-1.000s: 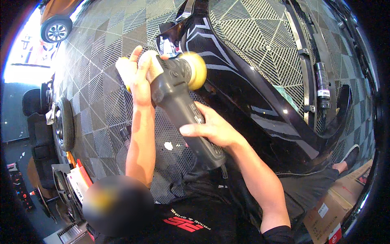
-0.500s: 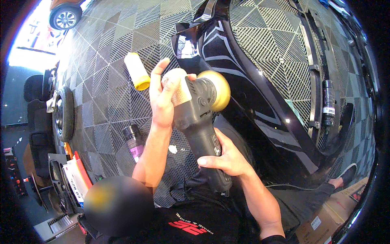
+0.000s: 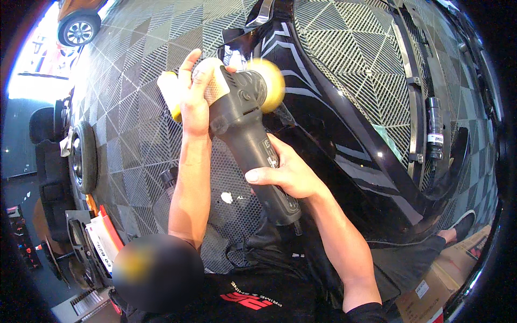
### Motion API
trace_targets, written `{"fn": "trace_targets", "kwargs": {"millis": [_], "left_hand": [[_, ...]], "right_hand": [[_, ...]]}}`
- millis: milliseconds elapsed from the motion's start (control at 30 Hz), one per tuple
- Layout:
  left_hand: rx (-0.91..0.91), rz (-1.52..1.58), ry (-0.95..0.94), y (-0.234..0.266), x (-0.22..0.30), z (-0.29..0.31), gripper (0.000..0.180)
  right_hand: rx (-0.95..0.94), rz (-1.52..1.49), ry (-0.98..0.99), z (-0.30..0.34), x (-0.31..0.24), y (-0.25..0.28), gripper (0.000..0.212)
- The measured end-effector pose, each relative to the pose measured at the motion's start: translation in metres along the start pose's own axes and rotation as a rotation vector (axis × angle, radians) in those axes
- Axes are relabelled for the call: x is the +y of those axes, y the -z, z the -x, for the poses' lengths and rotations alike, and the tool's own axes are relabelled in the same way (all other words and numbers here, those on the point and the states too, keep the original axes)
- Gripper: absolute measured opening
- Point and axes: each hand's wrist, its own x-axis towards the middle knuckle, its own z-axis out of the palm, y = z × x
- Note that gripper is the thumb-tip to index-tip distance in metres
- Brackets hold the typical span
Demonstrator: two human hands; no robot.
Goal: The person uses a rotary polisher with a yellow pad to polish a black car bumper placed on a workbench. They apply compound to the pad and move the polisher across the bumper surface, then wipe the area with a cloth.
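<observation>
Right hand (image 3: 288,175) grips the black polisher (image 3: 253,145) by its lower handle; left hand (image 3: 196,89) wraps the head, also holding a yellow pad (image 3: 169,91). Tool's long axis runs up-left; its mounted pad (image 3: 272,78) faces the black car panel (image 3: 334,129).

Packages and labels around the work spot

A brown cardboard box (image 3: 431,293) lies at the lower right edge, bearing a small white label (image 3: 421,289) and a red-and-white sticker (image 3: 476,246) on its far corner. A dark cylinder (image 3: 434,126) upright at the right has a white label band (image 3: 435,138) round its middle. At the lower left, flat white and red-orange packages (image 3: 102,239) stand on edge in a rack. The black polisher (image 3: 253,134) has a small pale label (image 3: 271,153) on its handle.
</observation>
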Motion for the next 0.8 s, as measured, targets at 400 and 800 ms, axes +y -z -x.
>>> {"fn": "trace_targets", "kwargs": {"millis": [400,800], "left_hand": [[-0.003,-0.025,0.001,0.006,-0.004,-0.003,0.051],[-0.008,-0.053,0.013,0.003,-0.004,0.004,0.056]], "right_hand": [[-0.011,-0.066,0.014,-0.005,0.001,0.0,0.069],[0.018,-0.018,0.042,-0.004,0.015,0.001,0.067]]}}
